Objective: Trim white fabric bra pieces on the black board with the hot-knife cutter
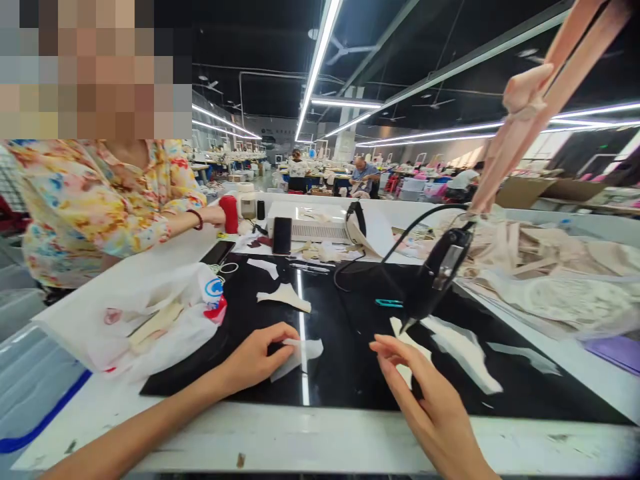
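My left hand (263,357) pinches a thin, translucent white fabric piece (311,349) between thumb and forefinger, just over a black mat (345,373). My right hand (425,383) has its fingers stretched out and holds nothing that I can see. Partly hidden behind those fingers is a cream fabric piece (423,350). A black corded tool (440,273) with a pointed tip hangs from pink fabric strips (520,133), its tip close above my right fingers. Beside it on the mat lies a larger cream-and-white piece (465,353).
Other cut pieces (285,297) lie farther back on the mat. At left is a white plastic bag (165,320) of scraps; at right, a heap of beige fabric (545,260). A phone (283,235) leans against a white box (315,223). A co-worker's hand (215,215) touches a red object (229,215).
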### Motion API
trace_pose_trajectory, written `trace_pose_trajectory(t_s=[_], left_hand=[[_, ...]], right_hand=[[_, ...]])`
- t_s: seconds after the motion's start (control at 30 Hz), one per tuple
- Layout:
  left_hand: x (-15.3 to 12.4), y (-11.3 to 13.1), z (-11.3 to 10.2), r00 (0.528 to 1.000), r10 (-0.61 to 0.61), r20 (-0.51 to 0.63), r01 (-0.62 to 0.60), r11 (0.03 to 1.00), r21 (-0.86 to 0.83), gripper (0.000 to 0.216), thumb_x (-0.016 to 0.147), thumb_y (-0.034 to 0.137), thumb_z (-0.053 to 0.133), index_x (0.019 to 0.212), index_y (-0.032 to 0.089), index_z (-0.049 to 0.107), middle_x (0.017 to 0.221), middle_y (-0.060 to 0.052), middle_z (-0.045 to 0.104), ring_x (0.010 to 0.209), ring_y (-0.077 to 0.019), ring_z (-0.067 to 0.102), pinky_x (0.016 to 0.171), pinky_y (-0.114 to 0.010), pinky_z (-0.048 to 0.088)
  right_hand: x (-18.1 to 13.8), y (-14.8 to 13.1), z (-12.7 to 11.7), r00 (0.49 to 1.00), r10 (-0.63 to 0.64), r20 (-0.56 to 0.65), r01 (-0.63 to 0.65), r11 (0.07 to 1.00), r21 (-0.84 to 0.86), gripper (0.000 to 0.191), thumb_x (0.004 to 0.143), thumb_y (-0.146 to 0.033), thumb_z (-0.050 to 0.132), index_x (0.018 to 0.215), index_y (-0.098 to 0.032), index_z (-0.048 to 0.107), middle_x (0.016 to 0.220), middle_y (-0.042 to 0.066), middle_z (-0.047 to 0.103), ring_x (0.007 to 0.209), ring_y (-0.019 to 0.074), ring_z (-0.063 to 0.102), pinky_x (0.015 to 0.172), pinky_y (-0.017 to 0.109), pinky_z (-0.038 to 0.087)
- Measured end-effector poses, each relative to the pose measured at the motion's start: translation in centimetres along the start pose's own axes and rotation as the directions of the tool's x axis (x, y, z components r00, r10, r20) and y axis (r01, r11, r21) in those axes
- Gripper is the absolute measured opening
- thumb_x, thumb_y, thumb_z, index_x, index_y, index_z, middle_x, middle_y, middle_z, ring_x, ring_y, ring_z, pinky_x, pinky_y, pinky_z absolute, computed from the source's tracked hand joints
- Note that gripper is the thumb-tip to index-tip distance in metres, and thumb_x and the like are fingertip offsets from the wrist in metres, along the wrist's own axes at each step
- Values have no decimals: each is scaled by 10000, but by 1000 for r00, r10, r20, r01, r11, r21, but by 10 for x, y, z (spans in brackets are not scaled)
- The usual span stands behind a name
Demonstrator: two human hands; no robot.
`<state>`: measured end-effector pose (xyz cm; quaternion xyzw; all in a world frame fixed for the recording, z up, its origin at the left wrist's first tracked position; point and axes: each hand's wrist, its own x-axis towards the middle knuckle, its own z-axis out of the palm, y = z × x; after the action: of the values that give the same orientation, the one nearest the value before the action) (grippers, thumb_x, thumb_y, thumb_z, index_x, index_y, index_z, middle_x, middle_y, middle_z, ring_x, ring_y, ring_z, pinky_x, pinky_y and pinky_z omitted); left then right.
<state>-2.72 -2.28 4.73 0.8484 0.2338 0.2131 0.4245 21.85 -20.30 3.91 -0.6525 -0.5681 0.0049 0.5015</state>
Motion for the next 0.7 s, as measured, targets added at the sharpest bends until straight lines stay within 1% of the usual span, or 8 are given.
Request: trace_pose_trajectory(t_s=[0.13,0.17,0.23,0.3,0.37,0.43,0.53,0.7], left_hand=[[-1,8,-4,1000,-1,28,3,998,-63,239,915,278,555,1118,195,647,985,-25,706,887,-168,623,836,-287,487],[-1,10,-5,1000,6,29,-3,997,-79,264,905,264,562,1148,192,637,963,-23,693,859,-160,614,811,-283,486],[0,13,-9,999,19,27,-15,993,-119,331,885,234,574,1211,187,608,890,-7,650,791,-141,587,758,-272,477],[2,12,-13,1000,6,21,-2,982,-187,398,858,215,596,1254,184,578,845,10,604,750,-127,574,730,-266,473],[5,7,-15,999,-51,11,52,958,-282,489,823,212,628,1302,185,533,852,14,586,727,-123,591,704,-269,489],[10,1,-17,991,-132,-6,122,930,-346,580,795,219,655,1349,191,488,890,4,599,710,-126,613,662,-267,506],[20,-8,-21,978,-199,-64,166,925,-342,650,787,247,670,1395,191,445,874,3,622,679,-128,616,586,-241,488],[38,-16,-32,960,-184,-213,124,956,-266,514,845,289,642,1325,193,486,863,7,620,694,-125,621,637,-250,486]], right_hand=[[19,-19,50,960,50,276,-96,983,158,332,988,-452,520,1304,-363,566,1311,28,656,1184,239,633,990,420,526],[24,-23,61,942,49,331,-120,973,198,308,993,-462,508,1273,-350,569,1280,27,663,1175,235,631,996,419,515],[33,-30,79,924,57,379,-170,947,272,259,993,-495,494,1143,-309,592,1059,15,696,987,213,665,891,378,539],[40,-35,90,930,78,360,-209,917,341,283,964,-545,521,977,-272,591,810,-18,631,751,180,618,709,312,528],[47,-37,95,943,103,317,-230,890,394,332,907,-577,595,857,-250,579,706,-37,554,643,157,551,596,270,477],[55,-36,98,941,118,317,-252,869,426,356,851,-580,662,794,-235,593,689,-34,552,606,149,542,558,257,463],[65,-31,102,938,144,316,-273,867,416,358,822,-582,684,789,-226,663,664,-22,595,539,149,558,529,265,474],[83,-23,116,970,135,204,-199,920,337,383,843,-593,651,881,-226,754,690,10,661,527,164,556,524,287,453]])
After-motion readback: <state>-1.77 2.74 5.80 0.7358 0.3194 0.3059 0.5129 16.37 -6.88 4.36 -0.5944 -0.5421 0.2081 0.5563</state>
